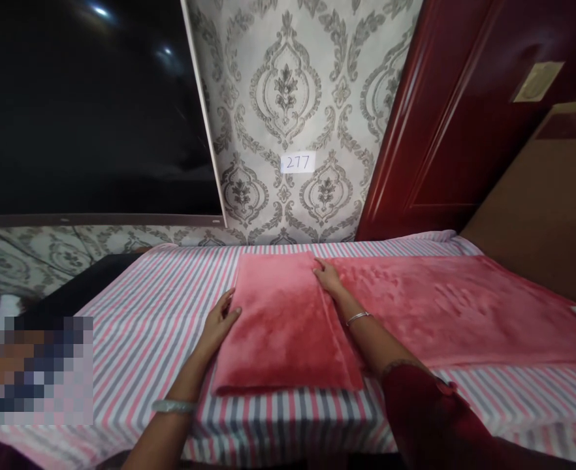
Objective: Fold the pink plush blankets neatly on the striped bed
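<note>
Folded red plush cloth on striped-cover worktop; prob. light, soft, floppy; best hold both side edges, layers tog.; L hand at L edge, loosely spread; R hand at far R corner, can't tell if pinching

Left hand: bare; slim fingers; short nails, detail too soft to read
Left wrist/forearm: one smooth bangle, pale grey-green, thick, rounded, stone-like sheen; forearm bare as far as it shows
Right hand: bare; same slim build
Right wrist: one thin bracelet, silver-toned, shiny, narrow band
Right sleeve: dark maroon; plain cloth; narrow darker trim at cuff; small raised red detail nearby, button or bow, can't tell
</note>
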`<state>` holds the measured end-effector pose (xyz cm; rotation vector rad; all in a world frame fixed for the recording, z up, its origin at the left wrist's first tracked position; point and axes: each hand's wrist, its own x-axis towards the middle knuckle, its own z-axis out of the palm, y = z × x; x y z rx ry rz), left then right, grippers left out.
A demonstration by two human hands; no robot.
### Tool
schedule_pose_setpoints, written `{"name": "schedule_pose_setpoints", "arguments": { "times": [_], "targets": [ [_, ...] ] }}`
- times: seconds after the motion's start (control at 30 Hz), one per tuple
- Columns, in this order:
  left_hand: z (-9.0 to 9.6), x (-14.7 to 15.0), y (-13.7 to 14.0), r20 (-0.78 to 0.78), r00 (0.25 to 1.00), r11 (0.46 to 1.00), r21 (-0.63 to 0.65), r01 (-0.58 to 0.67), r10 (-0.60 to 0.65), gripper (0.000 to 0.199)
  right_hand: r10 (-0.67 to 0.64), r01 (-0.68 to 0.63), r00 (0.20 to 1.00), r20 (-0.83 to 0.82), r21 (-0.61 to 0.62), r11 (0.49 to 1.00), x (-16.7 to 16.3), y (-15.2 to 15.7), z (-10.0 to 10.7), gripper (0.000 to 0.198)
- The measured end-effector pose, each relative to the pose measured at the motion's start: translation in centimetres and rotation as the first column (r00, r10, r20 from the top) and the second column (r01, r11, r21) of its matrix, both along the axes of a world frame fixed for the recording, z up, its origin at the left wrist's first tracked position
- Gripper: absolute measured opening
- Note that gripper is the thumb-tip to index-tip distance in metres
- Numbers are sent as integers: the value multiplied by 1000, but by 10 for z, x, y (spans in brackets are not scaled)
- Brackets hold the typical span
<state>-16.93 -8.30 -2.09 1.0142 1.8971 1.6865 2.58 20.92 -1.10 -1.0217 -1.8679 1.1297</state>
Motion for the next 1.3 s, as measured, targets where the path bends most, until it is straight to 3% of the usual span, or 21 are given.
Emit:
{"name": "schedule_pose_setpoints", "arguments": {
  "times": [0.13,0.27,0.37,0.47,0.7,0.9,1.07,1.17,1.23,1.3],
  "targets": [
    [13,8,0,5,1000,1000,-20,-15,15,96,64,-66,997,-46,-56,996,29,-25,-3,67],
    [22,22,-7,25,1000,999,-41,-17,18,94,232,-263,952,-202,-144,954,78,-74,-9,80],
    [27,36,-22,93,994,997,-52,-57,62,88,294,-327,935,-200,-156,932,112,-110,-14,86],
    [28,48,-39,194,981,993,-110,32,-10,98,333,-362,921,-201,-131,923,131,-130,-18,88],
    [15,55,-56,-126,984,976,-190,103,-128,101,307,-324,930,-203,-54,944,135,-124,-31,81],
    [16,56,-57,-119,985,971,-218,99,-127,103,303,-309,942,-147,-24,951,140,-127,-40,78],
    [16,63,-67,30,999,980,-195,41,-36,107,307,-321,942,-136,-95,942,152,-130,-32,76],
    [15,57,-72,-5,1000,978,-208,-18,17,103,238,-238,971,39,2,971,157,-122,-20,72],
    [19,48,-66,-180,981,974,-196,-111,76,95,145,-168,980,138,167,972,150,-115,-6,66],
    [28,42,-47,-405,911,972,-172,-161,79,84,93,-154,977,194,329,932,129,-108,12,61]
  ]
}}
